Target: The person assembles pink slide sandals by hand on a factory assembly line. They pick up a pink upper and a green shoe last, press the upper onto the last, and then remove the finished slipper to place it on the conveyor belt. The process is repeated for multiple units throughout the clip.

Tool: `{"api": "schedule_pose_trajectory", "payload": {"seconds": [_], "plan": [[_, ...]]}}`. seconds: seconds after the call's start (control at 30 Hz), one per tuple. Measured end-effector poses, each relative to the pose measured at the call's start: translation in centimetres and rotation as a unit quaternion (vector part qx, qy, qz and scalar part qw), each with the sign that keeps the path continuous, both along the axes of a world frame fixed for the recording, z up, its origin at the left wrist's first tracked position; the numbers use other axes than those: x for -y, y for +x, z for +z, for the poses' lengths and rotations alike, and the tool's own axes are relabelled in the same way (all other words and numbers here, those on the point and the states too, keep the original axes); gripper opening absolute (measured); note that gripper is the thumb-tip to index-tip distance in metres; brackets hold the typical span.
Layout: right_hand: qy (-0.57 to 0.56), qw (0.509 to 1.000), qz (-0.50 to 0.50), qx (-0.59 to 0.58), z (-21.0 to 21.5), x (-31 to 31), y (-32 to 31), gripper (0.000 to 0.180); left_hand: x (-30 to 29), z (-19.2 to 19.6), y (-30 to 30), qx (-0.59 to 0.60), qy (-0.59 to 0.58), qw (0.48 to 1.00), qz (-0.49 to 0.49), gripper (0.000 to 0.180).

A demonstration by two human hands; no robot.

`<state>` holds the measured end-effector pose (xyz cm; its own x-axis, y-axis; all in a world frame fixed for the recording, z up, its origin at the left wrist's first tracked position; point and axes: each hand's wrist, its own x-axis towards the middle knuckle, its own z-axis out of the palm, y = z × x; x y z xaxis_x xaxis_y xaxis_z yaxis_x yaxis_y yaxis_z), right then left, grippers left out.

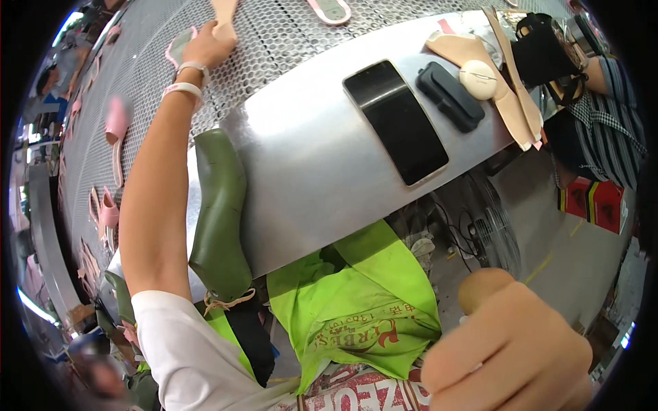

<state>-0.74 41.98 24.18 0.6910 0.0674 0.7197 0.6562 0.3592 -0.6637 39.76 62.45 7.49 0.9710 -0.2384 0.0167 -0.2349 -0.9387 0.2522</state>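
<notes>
My left hand (208, 49) reaches far out over the perforated belt, its fingers closed around a beige shoe piece (225, 15). Close beside those fingers lies a grey sole with a pink rim (179, 45), partly covered by the hand. At the lower right my right hand (510, 353) is closed and near the camera, somewhat blurred. A rounded tan end (482, 288) shows beyond its knuckles; I cannot tell what it belongs to. A green shoe last (219, 209) lies on the metal table edge, right of my left forearm.
On the metal ledge (301, 164) lie a phone (397, 123), a dark case (450, 96), a round cream case (478, 79) and beige insoles (507, 103). Pink shoes (118, 123) rest on the belt (274, 34). Another person's arm (600, 75) is at the right, above a fan (490, 226).
</notes>
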Motion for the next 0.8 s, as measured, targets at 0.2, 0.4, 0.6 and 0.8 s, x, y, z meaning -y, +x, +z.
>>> {"api": "schedule_pose_trajectory", "payload": {"seconds": [0.2,0.4,0.6,0.8], "plan": [[0.039,0.994,-0.093,0.044,0.5,-2.7,-1.0,0.021,-1.9,1.1,-1.9,-0.022,-0.101,0.994,-0.023,0.1],[0.049,0.983,-0.166,0.067,0.8,-4.7,-2.1,0.019,-0.2,4.5,-7.0,-0.194,-0.233,0.95,-0.071,0.089],[0.065,0.969,-0.226,0.08,1.0,-6.6,-3.2,0.017,-0.9,4.1,-7.4,-0.163,-0.234,0.957,-0.046,0.034],[0.038,0.967,-0.24,0.081,1.5,-6.7,-4.8,0.032,-4.8,3.6,-7.2,-0.031,-0.284,0.958,-0.01,0.044]]}}
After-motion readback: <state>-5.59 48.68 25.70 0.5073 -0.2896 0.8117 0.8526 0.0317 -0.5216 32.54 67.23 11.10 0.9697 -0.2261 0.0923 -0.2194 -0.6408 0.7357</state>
